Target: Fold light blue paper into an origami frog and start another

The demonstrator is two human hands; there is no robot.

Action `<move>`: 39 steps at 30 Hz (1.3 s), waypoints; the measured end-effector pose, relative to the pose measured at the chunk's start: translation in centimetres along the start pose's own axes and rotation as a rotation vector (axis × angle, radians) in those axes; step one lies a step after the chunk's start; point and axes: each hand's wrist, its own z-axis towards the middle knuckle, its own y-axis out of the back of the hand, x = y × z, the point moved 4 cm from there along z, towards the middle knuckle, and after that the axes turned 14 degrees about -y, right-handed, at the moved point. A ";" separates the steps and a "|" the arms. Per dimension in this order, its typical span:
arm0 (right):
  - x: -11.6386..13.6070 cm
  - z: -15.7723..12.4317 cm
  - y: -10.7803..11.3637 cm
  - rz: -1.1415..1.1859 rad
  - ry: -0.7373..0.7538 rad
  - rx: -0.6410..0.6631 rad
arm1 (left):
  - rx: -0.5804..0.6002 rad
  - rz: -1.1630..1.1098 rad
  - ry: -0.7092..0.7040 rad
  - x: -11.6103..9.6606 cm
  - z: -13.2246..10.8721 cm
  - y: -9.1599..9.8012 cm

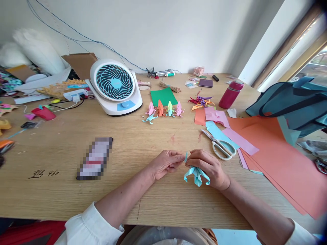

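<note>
A light-blue folded paper figure (197, 177) with curled limbs is held just above the table's near part. My right hand (209, 168) is closed round its upper part, and its fingers hide some of the folds. On the left side of the figure, a thin blue paper tip (186, 157) pokes out between the two hands. My left hand (168, 163) pinches at that tip with thumb and forefinger. Farther back stand several finished paper figures in pink, orange (160, 108) and green, with a blue one (150, 118) lying in front.
White-handled scissors (222, 149) lie right of my hands on cut paper strips, beside large orange sheets (276, 163). A phone (95, 158) lies at left. Behind are a white fan (114, 86), a green sheet (163, 96), a red bottle (231, 94) and a teal bag (286, 102).
</note>
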 end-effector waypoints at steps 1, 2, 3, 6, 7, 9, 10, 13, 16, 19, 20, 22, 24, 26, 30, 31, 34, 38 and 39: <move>0.2 0.0 0.0 -0.007 0.019 0.008 | 0.007 0.007 -0.001 0.0 0.0 0.0; 0.3 0.1 0.0 -0.012 0.037 0.013 | 0.014 0.010 -0.003 0.0 0.0 0.0; 0.5 0.2 0.1 -0.016 0.047 0.019 | 0.021 0.012 -0.005 -0.1 0.0 0.0; 0.9 0.3 0.1 -0.019 0.064 0.039 | 0.029 0.024 -0.007 -0.2 0.0 -0.1; 0.9 0.4 0.1 -0.018 0.066 0.045 | 0.027 0.031 -0.009 -0.2 0.0 -0.1; 0.9 0.3 0.1 -0.014 0.064 0.049 | 0.014 0.055 -0.026 -0.3 0.0 -0.1; 0.9 0.3 0.1 -0.012 0.057 0.047 | 0.003 0.075 -0.043 -0.3 0.0 -0.1; 0.6 0.1 0.0 0.011 0.016 0.049 | -0.031 0.171 -0.106 -0.3 0.2 -0.2; 0.1 -0.1 -0.3 0.050 -0.090 0.033 | -0.044 0.279 -0.184 -0.3 0.3 -0.2; -0.7 -0.2 -0.8 0.121 -0.319 -0.031 | -0.090 0.392 -0.275 -0.4 0.4 -0.2; -1.0 -0.2 -1.0 0.157 -0.402 -0.052 | -0.117 0.425 -0.305 -0.5 0.3 -0.1; -1.6 -0.1 -1.5 0.248 -0.542 -0.076 | -0.171 0.476 -0.366 -0.7 0.2 -0.2; -2.1 -0.2 -1.9 0.351 -0.659 -0.074 | -0.197 0.489 -0.418 -0.9 0.0 -0.4; -2.6 -0.3 -2.2 0.437 -0.769 -0.063 | -0.208 0.489 -0.450 -1.0 -0.2 -0.6; -3.3 -0.5 -2.6 0.528 -0.930 -0.050 | -0.216 0.510 -0.467 -0.9 -0.3 -0.8; -3.3 -0.6 -2.7 0.549 -0.948 -0.049 | -0.218 0.516 -0.461 -0.8 -0.3 -0.8; -3.4 -0.5 -2.8 0.592 -0.972 -0.048 | -0.229 0.503 -0.435 -0.7 -0.2 -0.9; -3.2 -0.5 -2.9 0.560 -0.965 -0.041 | -0.191 0.335 -0.261 -0.2 -0.2 -0.9; -3.1 -0.5 -2.9 0.545 -0.957 -0.038 | -0.166 0.259 -0.196 0.1 -0.1 -0.8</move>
